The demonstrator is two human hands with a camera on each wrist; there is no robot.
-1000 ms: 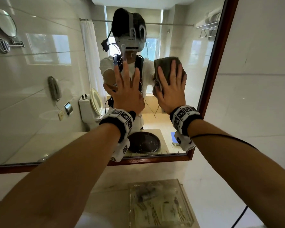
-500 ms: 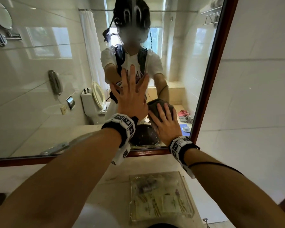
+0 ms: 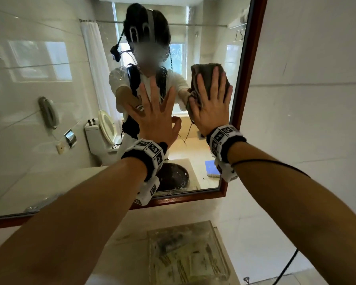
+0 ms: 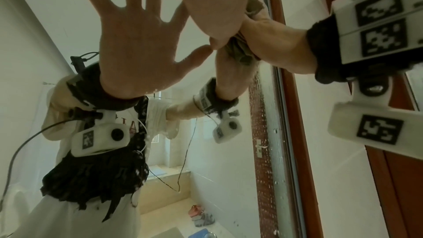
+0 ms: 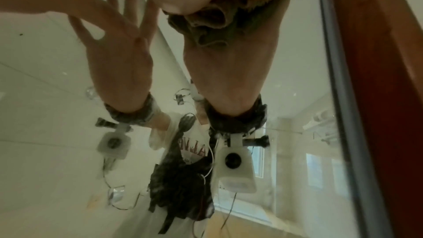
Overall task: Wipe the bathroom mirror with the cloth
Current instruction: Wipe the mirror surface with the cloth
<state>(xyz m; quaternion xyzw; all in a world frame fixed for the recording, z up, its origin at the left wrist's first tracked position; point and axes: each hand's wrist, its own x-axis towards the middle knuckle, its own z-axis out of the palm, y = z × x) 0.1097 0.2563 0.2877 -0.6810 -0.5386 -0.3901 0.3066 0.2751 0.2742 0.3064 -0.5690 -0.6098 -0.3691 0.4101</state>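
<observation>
So this is a bathroom with pale glossy tiled walls, and the mirror (image 3: 49, 99) is a big one in a reddish-brown wooden frame (image 3: 249, 79), hanging above a light stone table (image 3: 132, 233). A clear plastic tray (image 3: 185, 251) sits on the table just below the glass. In the reflection you can see a toilet (image 3: 103, 136) with its lid up, a white shower curtain (image 3: 93, 64) and a window behind the person. The glass has water droplets near its right edge in the left wrist view.

The cloth (image 3: 208, 79) is a grey-brown folded rag, flattened against the mirror up near the right side of the frame, well above the bottom rail. Its long axis runs roughly up and down, with a bunched loose end hanging out under the palm toward the thumb side.

The right hand (image 3: 212, 105) is pressed flat over the cloth, fingers straight and pointing up, arm stretched forward. The thumb seems to be tucked against the bunched bit, but the right wrist view is too blurry to say for sure. The left hand (image 3: 154, 118) holds nothing: palm flat on the bare glass, fingers spread wide and pointing up, just beside the right hand and a bit lower.
</observation>
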